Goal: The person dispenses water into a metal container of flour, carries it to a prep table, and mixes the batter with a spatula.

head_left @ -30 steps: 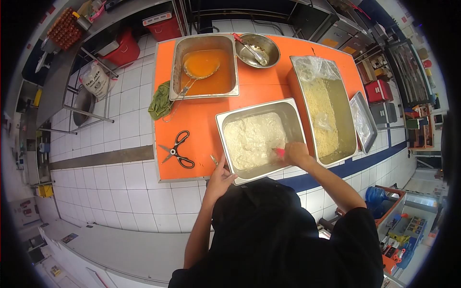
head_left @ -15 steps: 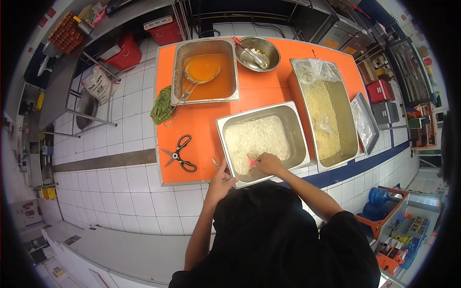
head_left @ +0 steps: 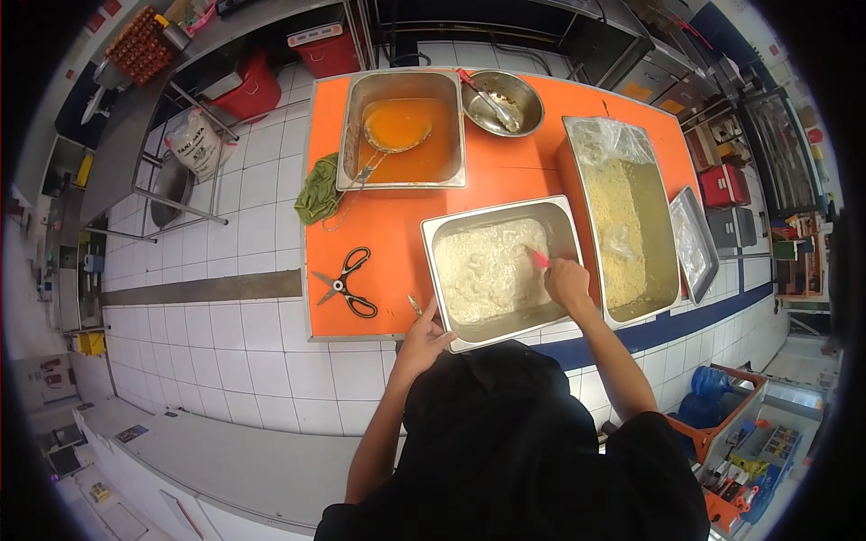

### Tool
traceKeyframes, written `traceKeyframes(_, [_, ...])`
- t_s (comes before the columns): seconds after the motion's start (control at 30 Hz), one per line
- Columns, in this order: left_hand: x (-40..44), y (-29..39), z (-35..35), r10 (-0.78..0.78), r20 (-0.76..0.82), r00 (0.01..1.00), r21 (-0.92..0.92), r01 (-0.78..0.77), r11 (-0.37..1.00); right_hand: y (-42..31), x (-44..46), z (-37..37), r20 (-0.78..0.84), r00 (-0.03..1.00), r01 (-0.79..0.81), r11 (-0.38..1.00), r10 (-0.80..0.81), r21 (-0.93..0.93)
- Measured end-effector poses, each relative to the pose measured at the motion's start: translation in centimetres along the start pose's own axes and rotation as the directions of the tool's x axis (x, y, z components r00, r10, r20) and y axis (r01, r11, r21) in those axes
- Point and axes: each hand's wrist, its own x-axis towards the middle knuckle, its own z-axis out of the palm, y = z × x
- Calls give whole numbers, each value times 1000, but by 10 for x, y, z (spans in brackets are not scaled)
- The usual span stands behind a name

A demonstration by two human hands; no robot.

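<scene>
A steel pan with thick, pale, wet batter sits at the near edge of the orange table. My right hand is closed round a red-handled tool over the pan's right side; the tool's far end is in the batter and cannot be made out. My left hand grips the pan's near left corner, thumb over the rim. Black-handled scissors lie spread on the table left of the pan. A small thin object lies just beyond my left fingertips.
Behind the pan stands a deep tray of orange liquid with a strainer. A green cloth lies beside it. Red-handled tongs rest in a steel bowl. At right are a long tray of yellowish crumbs and a plastic-covered tray.
My right hand has moved from the near left part of the pan to its right side, with the red-handled tool. The view has shifted slightly. My left hand stays at the pan's corner.
</scene>
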Motion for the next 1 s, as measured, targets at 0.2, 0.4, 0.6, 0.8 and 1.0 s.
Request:
traceKeyframes(0.2, [0,0,-2,-22,27,999,-14,23,1000,-44,-25,28,47,997,57,990,-64,131])
traceKeyframes(0.4, [0,5,-1,-14,21,1000,-3,14,1000,-88,-29,33,108,990,57,951,-94,305])
traceKeyframes(0.6, [1,-6,-2,-25,23,999,-9,26,1000,-85,-19,38,467,874,-269,667,-135,695])
traceKeyframes(0.8, [1,-8,-3,-21,19,1000,-14,22,1000,-53,-16,-25,540,837,-427,507,-93,749])
traceKeyframes(1.0, [1,-5,-2,34,22,999,-67,-33,997,-31,-14,-92,131,991,-83,775,0,626])
